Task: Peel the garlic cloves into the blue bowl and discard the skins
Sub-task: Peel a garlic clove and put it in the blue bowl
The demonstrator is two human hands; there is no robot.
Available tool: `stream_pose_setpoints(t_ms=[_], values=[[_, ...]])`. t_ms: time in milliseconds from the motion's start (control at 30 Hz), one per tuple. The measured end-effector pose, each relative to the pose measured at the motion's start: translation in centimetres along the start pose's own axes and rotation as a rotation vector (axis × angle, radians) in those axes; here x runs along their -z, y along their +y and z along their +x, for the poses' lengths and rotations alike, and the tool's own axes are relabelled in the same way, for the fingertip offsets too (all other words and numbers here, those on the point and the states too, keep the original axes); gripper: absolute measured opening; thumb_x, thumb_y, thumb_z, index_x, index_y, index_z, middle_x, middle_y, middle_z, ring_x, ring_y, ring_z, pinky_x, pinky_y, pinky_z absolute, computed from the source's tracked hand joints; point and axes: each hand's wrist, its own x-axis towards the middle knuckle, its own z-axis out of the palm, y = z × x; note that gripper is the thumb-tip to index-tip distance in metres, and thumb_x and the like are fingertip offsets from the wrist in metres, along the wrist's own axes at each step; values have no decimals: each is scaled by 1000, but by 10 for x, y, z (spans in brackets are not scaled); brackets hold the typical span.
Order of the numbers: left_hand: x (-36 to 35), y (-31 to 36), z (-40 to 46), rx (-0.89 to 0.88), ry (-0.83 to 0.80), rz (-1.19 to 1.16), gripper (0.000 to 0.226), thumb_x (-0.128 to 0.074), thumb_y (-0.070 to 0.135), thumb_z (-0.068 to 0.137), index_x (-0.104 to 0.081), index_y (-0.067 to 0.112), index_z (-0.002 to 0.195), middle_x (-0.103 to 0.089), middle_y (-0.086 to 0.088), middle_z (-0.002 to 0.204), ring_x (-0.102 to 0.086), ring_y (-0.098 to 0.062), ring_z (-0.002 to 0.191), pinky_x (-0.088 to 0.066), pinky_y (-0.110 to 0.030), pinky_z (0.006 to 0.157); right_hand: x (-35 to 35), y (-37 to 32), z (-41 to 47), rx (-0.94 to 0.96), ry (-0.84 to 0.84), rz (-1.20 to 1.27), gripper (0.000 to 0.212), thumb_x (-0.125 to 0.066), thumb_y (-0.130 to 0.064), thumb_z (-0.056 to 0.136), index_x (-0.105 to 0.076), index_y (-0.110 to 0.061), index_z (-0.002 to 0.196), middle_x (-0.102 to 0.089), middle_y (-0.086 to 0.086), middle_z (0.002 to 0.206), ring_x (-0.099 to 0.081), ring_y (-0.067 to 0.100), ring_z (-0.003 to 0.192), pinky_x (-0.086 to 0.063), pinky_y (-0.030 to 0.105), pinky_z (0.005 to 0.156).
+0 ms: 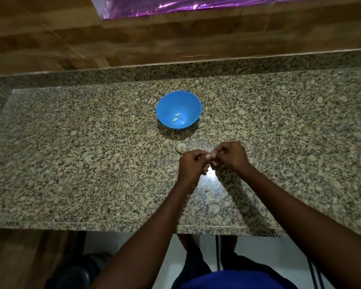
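Holding a small garlic clove (pixel 208 157) between them, the left hand (pixel 191 163) and the right hand (pixel 230 156) meet just above the granite counter (pixel 92 153). Both hands have their fingers curled in and pinch the clove from each side. I think they hold it this way so one hand can keep it steady while the other picks at the skin.

The blue bowl (pixel 165 105) sits on the counter a little way past the hands, close enough to drop a clove in with a short reach. Three peeled cloves (pixel 176 117) lie in its bottom.

The rest of the garlic bulb (pixel 181 148) lies on the counter just beside the left hand, between the hands and the bowl, handy for the next clove. I cannot tell if any skin is off the held clove yet; it is too small to see.
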Motion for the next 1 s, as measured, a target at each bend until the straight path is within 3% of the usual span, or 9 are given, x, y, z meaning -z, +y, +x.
stream_pose_setpoints(t_ms=[133, 233, 367, 467, 567, 700, 867, 1000], values=[[0, 8, 2, 162, -30, -140, 3, -72, 4, 88, -75, 4, 86, -72, -10, 65, -65, -16, 53, -57, -30, 55, -3, 6, -11, -92, 15, 233, 9, -82, -8, 79, -73, -6, 80, -73, 15, 67, -74, 33, 64, -62, 52, 67], [1, 15, 2, 168, -73, -193, 7, -73, -2, 86, -75, 1, 92, -73, -8, 70, -65, -15, 57, -57, -29, 59, 0, 5, -12, -121, -50, 211, 9, -77, -10, 84, -72, -4, 80, -73, 16, 65, -73, 32, 63, -62, 43, 65], [-1, 26, 3, 174, -75, -225, 9, -72, -6, 85, -73, 3, 85, -72, -5, 65, -66, -12, 54, -58, -24, 55, 5, 0, -16, -78, -201, 227, 28, -59, -11, 100, -69, 0, 77, -72, 19, 67, -70, 27, 55, -57, 33, 55], [2, 30, 8, 184, -93, -249, 5, -69, -9, 86, -71, -8, 91, -72, -9, 66, -69, -14, 56, -58, -22, 58, 12, -2, -17, 24, -227, 161, 33, -54, -14, 102, -67, -4, 74, -70, 11, 61, -66, 17, 48, -50, 23, 48], [5, 30, 10, 182, -143, -221, 14, -65, -13, 88, -67, -17, 101, -72, -6, 64, -70, -12, 56, -58, -18, 60, 18, -5, -16, 38, -269, 130, 34, -56, -15, 101, -65, -9, 68, -63, 8, 56, -55, 13, 43, -43, 19, 45], [6, 29, 11, 117, -193, -159, 15, -63, -12, 90, -66, -18, 103, -73, -2, 64, -67, -7, 55, -57, -16, 61, 22, -6, -10, -146, -362, 328, 32, -52, -9, 98, -59, -8, 67, -46, 4, 50, -36, 11, 40, -28, 17, 41], [7, 27, 11, 39, -176, -119, 10, -65, -11, 89, -69, -11, 98, -68, -25, 82, -63, -11, 55, -58, -23, 59, 20, 2, -3, -406, -568, 629, 32, -33, -5, 96, -46, -12, 68, -31, -2, 52, -22, 9, 41, -20, 20, 36], [6, 24, 14, 65, -156, -122, 8, -67, -8, 89, -71, -10, 95, -70, -19, 76, -62, -14, 56, -56, -24, 61, 23, -2, -5, -390, -494, 481, 28, -40, -7, 95, -54, -10, 71, -41, 1, 53, -31, 10, 40, -25, 19, 37]])
